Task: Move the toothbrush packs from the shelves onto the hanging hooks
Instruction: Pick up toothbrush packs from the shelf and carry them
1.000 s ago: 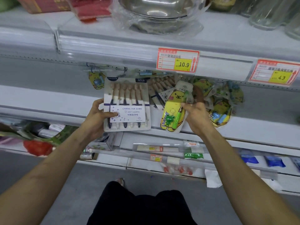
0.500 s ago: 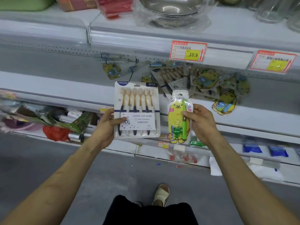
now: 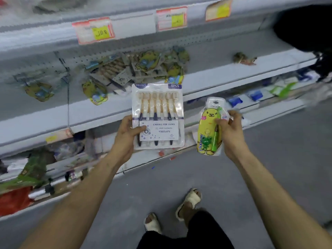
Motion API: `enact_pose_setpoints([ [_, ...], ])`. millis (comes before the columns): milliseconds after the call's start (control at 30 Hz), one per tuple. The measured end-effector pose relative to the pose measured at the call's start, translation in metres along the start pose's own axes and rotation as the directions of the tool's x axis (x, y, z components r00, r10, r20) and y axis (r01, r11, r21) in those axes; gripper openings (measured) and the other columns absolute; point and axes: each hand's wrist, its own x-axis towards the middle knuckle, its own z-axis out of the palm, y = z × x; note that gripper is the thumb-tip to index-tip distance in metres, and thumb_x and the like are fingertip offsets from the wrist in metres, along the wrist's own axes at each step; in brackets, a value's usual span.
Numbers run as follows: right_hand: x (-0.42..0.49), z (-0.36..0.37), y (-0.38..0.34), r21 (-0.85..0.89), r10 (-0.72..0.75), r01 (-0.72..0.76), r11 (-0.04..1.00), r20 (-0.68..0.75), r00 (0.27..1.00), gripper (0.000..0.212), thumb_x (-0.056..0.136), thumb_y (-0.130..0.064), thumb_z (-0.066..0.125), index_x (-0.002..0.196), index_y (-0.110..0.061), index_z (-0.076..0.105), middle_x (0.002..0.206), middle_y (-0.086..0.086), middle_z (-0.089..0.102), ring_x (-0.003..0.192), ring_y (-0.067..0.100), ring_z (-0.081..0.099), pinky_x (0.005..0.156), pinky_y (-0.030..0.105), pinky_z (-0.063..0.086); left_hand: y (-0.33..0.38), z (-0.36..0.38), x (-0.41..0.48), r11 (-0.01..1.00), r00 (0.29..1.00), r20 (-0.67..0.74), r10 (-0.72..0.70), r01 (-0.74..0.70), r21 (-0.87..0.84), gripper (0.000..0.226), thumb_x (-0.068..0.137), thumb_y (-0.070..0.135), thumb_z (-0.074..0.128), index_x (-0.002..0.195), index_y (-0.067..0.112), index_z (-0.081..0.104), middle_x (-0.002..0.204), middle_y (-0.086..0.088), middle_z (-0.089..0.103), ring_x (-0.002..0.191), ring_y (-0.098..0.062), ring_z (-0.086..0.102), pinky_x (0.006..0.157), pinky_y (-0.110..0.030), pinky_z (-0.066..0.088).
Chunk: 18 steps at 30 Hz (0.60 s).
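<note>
On the white label (image 3: 159, 130) of the six-brush pack (image 3: 158, 105), "CARING FOR GUMS", "DEEP CLEANING" and the brand "YIKOJIFE" are printed in dark blue. "6PCS" is shown on a dark tab at the pack's top right corner, and the brand is repeated, barely legible, at the top left. Letters beginning "SX" are set vertically on the yellow bear pack (image 3: 209, 123); the rest cannot be made out. "10.9" is read, blurred, on the left price tag (image 3: 94, 30). The middle price tag (image 3: 171, 18) and the right price tag (image 3: 218, 9) cannot be read.
</note>
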Motion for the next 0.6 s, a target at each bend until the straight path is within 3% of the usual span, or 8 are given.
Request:
enact_pose_setpoints([
  [67, 0.006, -0.046, 0.0, 0.035, 0.024, -0.021, 0.999, -0.1, 0.995, 0.031, 0.1, -0.009, 0.059, 0.126, -0.021, 0.045, 0.106, -0.003, 0.067, 0.079, 0.002, 0.069, 0.069, 0.023, 0.055, -0.006, 0.054, 0.005, 0.999, 0.998, 0.059, 0.008, -0.011, 0.038, 0.037, 0.089, -0.008, 0.069, 0.116, 0.015, 0.058, 0.118, -0.008, 0.073, 0.105, -0.018, 0.072, 0.084, -0.03, 0.058],
  [133, 0.014, -0.091, -0.002, 0.065, 0.046, -0.034, 0.997, -0.192, 0.98, 0.032, 0.1, -0.011, 0.06, 0.127, -0.019, 0.046, 0.102, -0.006, 0.066, 0.079, 0.004, 0.068, 0.067, 0.022, 0.053, -0.015, 0.109, 0.013, 0.998, 0.992, 0.13, 0.003, -0.012, 0.07, 0.039, 0.089, -0.007, 0.07, 0.121, 0.011, 0.058, 0.122, -0.011, 0.071, 0.103, -0.017, 0.073, 0.079, -0.027, 0.059],
  [300, 0.05, -0.214, -0.003, 0.132, 0.111, -0.07, 0.989, -0.336, 0.935, 0.03, 0.101, -0.011, 0.057, 0.128, -0.018, 0.046, 0.11, -0.005, 0.063, 0.086, 0.009, 0.065, 0.069, 0.025, 0.054, -0.036, 0.263, 0.03, 0.993, 0.954, 0.293, -0.055, 0.022, 0.116, 0.037, 0.09, 0.003, 0.076, 0.123, 0.011, 0.06, 0.117, -0.009, 0.077, 0.109, -0.029, 0.074, 0.095, -0.047, 0.059],
  [433, 0.08, -0.32, -0.004, 0.134, 0.101, -0.047, 0.99, -0.433, 0.896, 0.027, 0.102, -0.011, 0.056, 0.124, -0.02, 0.045, 0.115, -0.006, 0.063, 0.088, 0.01, 0.063, 0.072, 0.028, 0.049, -0.052, 0.388, 0.031, 0.979, 0.904, 0.417, -0.094, 0.009, 0.202, 0.042, 0.09, 0.006, 0.079, 0.127, 0.012, 0.059, 0.123, -0.012, 0.075, 0.114, -0.035, 0.072, 0.098, -0.051, 0.057],
  [600, 0.116, -0.446, -0.013, 0.155, 0.109, -0.026, 0.988, -0.554, 0.825, 0.031, 0.101, -0.007, 0.057, 0.125, -0.021, 0.043, 0.115, -0.006, 0.063, 0.088, 0.011, 0.064, 0.072, 0.028, 0.05, -0.075, 0.535, 0.037, 0.966, 0.801, 0.57, -0.182, 0.036, 0.257, 0.041, 0.092, -0.007, 0.07, 0.128, 0.007, 0.056, 0.122, -0.018, 0.074, 0.116, -0.038, 0.071, 0.096, -0.052, 0.059],
])
